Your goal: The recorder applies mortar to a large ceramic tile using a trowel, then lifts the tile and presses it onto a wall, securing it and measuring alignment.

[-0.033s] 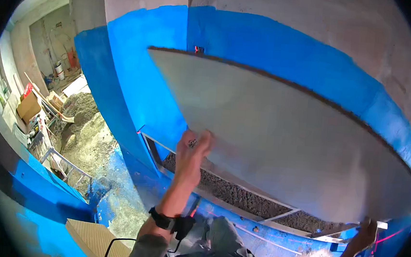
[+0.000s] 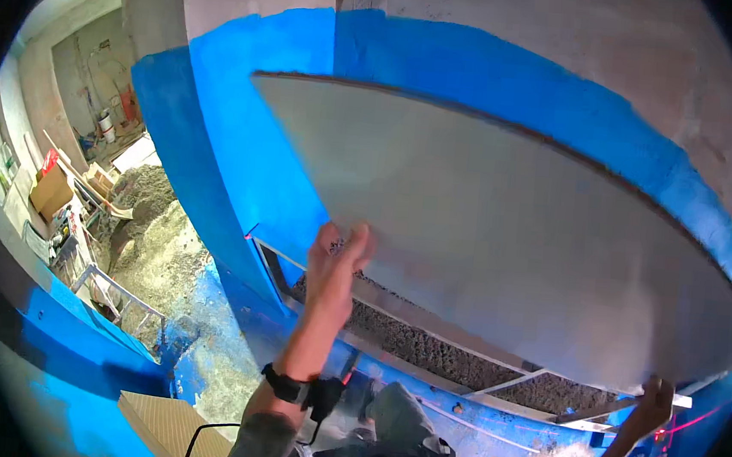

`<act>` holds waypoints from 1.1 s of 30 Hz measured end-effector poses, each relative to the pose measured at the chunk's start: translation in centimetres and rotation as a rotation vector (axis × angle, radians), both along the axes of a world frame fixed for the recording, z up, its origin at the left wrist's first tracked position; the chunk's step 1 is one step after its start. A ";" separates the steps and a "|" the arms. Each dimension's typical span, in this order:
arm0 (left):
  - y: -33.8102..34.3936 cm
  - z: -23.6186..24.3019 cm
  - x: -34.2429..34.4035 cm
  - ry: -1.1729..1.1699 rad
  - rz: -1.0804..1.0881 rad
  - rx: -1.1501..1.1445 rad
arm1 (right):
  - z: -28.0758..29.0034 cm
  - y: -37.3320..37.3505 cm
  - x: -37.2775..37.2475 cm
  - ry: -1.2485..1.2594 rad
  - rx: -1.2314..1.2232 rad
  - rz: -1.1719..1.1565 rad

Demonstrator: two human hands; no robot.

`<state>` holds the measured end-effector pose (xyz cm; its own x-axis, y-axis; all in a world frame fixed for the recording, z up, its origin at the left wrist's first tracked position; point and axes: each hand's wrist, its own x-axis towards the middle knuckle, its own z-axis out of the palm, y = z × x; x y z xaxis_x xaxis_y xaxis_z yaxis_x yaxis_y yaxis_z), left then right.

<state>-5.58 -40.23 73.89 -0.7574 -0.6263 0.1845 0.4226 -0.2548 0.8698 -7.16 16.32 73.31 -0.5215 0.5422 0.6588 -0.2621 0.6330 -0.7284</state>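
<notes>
Both my hands hold a large grey slab tile [image 2: 486, 229] with a dark, rough far edge, tilted in front of the blue-coated wall. My left hand [image 2: 336, 256] is closed round its near left corner, thumb on the face and fingers behind. At the near right corner my right hand [image 2: 653, 401] grips the lower edge, its fingers partly hidden. Under the slab runs a metal frame [image 2: 504, 384] holding a bed of dark, crumbly mortar [image 2: 413, 342]. The slab hides the far part of that bed.
Blue-coated walls [image 2: 259, 108] meet in a corner behind the slab. A ridged tan board [image 2: 174, 428] lies at lower left. Farther left are a sand heap [image 2: 149, 199], a cardboard box [image 2: 51, 193], a metal stand [image 2: 121, 286] and a white bucket [image 2: 107, 128].
The slab's far left corner has shifted slightly left and up, and my left hand has moved with it. My right hand has risen a little and still holds the other corner.
</notes>
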 end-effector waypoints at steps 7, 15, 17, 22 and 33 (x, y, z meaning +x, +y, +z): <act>-13.4 3.2 -10.5 -0.060 0.223 -0.142 | -0.5 -17.3 -17.0 0.016 -0.098 0.182; -27.3 1.5 -22.2 -0.265 0.254 -0.136 | -4.2 -32.9 -31.7 -0.224 -0.114 0.254; -30.8 -0.6 -25.0 -0.316 0.228 -0.137 | -6.3 -36.2 -34.0 -0.230 -0.168 0.254; -38.4 -8.4 -29.5 -0.487 0.207 -0.117 | -11.9 -43.3 -35.2 -0.463 0.048 0.105; -46.5 -21.5 -38.7 -0.843 0.115 -0.128 | -27.0 -49.8 -41.6 -0.761 -0.054 0.185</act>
